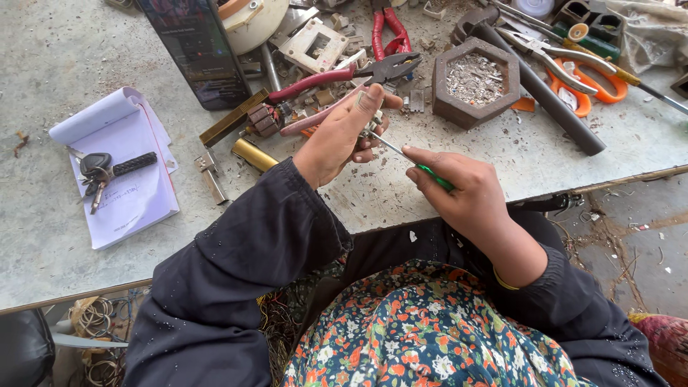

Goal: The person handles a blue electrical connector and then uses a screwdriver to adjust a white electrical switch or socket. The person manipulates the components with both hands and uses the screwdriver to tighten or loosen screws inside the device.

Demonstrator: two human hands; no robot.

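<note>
My left hand [342, 135] is closed around a small metal part [371, 129], held just above the grey worktable [43, 208]. My right hand [459, 190] grips a green-handled screwdriver [435, 177], and its thin shaft points up-left into that small part. Both hands hover near the table's front edge, close together. Red-handled pliers [337, 77] lie on the table just behind my left hand.
A hexagonal wooden tray [444, 100] of metal scraps sits behind the hands beside a dark pipe [552, 104]. Orange-handled scissors [595, 89] and more pliers lie at the right. A notepad [132, 186] with keys [97, 172] lies at the left. A brass cylinder [252, 154] and a phone [197, 50] are nearby.
</note>
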